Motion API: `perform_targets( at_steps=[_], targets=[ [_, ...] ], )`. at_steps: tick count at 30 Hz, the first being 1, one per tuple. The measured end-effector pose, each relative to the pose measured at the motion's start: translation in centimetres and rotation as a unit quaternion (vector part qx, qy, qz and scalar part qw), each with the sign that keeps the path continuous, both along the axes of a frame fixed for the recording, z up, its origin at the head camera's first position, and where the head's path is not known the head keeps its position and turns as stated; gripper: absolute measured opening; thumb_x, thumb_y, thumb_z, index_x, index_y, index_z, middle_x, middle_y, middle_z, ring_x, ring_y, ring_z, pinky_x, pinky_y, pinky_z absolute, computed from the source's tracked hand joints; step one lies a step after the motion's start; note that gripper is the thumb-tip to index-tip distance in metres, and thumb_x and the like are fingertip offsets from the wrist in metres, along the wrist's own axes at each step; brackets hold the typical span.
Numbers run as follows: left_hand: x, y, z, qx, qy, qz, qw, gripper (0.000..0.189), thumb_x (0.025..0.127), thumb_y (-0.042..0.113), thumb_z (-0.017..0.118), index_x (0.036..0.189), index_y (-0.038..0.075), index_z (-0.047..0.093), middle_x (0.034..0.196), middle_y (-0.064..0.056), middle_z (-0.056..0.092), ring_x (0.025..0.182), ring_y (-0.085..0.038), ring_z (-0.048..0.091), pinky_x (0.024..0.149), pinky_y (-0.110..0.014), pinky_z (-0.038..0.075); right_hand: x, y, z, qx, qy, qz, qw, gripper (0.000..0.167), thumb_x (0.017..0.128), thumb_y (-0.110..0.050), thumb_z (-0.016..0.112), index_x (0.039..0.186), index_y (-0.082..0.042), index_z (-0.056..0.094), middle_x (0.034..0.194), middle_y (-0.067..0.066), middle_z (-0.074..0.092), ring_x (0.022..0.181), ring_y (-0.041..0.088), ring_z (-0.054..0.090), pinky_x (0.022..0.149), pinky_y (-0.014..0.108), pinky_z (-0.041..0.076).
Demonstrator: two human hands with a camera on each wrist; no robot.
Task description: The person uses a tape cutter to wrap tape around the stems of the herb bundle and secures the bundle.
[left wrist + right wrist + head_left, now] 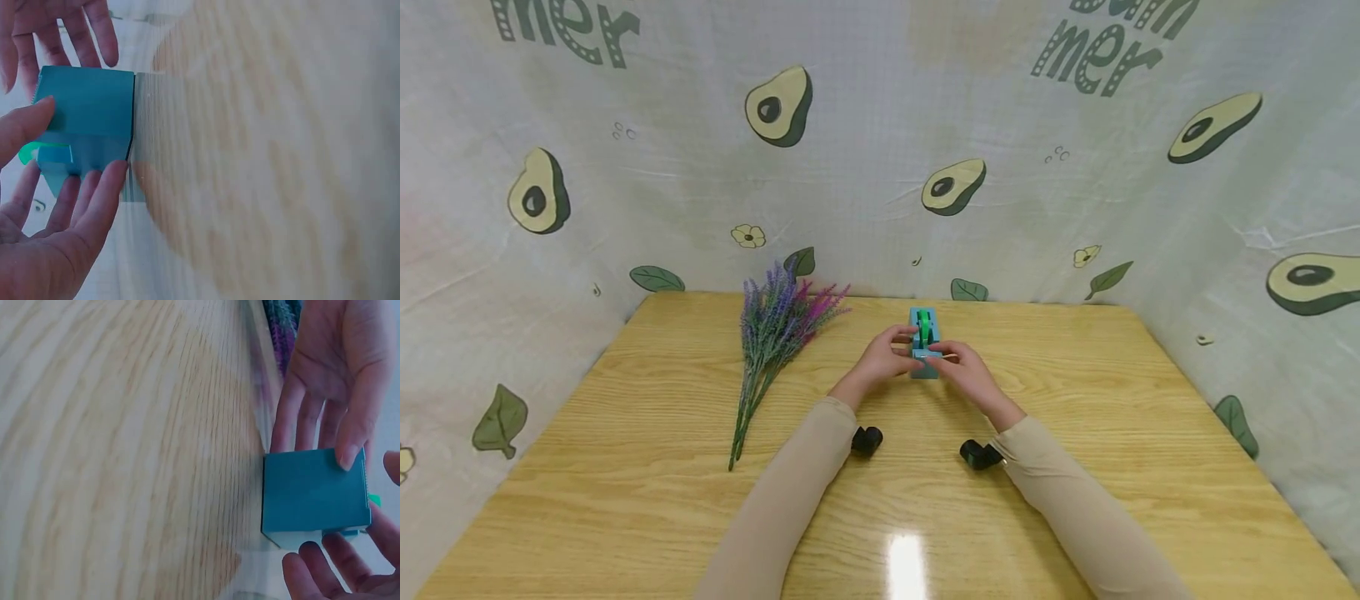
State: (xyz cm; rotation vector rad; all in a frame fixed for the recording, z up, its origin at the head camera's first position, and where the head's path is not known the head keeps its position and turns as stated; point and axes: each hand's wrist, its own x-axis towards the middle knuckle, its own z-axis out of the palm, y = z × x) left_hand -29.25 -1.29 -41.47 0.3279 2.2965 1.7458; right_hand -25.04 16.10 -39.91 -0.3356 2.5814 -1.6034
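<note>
A blue tape dispenser (924,367) with a green tape roll (924,326) stands near the far edge of the table. My left hand (883,357) holds it from the left, its thumb pressed on the front face and its fingers along the side, as the left wrist view shows. From the right, my right hand (967,372) reaches to the dispenser's front top edge, its fingers loosely bent and spread. In the right wrist view, a gap separates the right thumb from the index finger (347,557), which lies right at the dispenser's side.
Left of the hands, a bunch of purple and pink lavender-like flower stems (767,333) lies on the wooden table (1060,383). Behind the table hangs a pale cloth (865,217) printed with avocados. Black cameras (867,442) sit at both wrists.
</note>
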Motion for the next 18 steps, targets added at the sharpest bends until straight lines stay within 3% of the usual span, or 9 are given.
perform_targets(
  at_steps=[11,18],
  targets=[
    [-0.7,0.1,-0.2,0.005,-0.013,-0.004,0.9999,0.066,0.077,0.006,0.077,0.134,0.023,0.049,0.131,-0.008,0.046,0.116,-0.025,0.049,0.078,-0.033,0.052,-0.9,-1.1,0.0,-0.006,-0.048,-0.094,0.9944,0.036,0.094,-0.025,0.057,0.116,0.004,0.06,0.116,0.017,0.056,0.102,0.028,0.05,0.085,0.038,0.043],
    [-0.7,0.0,-0.3,0.002,-0.011,0.002,0.9999,0.066,0.076,0.006,0.078,0.133,0.023,0.05,0.13,-0.009,0.047,0.115,-0.025,0.05,0.079,-0.033,0.051,-1.5,-1.3,-0.7,-0.039,-0.055,-0.096,0.9931,0.034,0.093,-0.022,0.06,0.115,0.004,0.062,0.119,0.017,0.056,0.107,0.026,0.049,0.088,0.036,0.042]
  ],
)
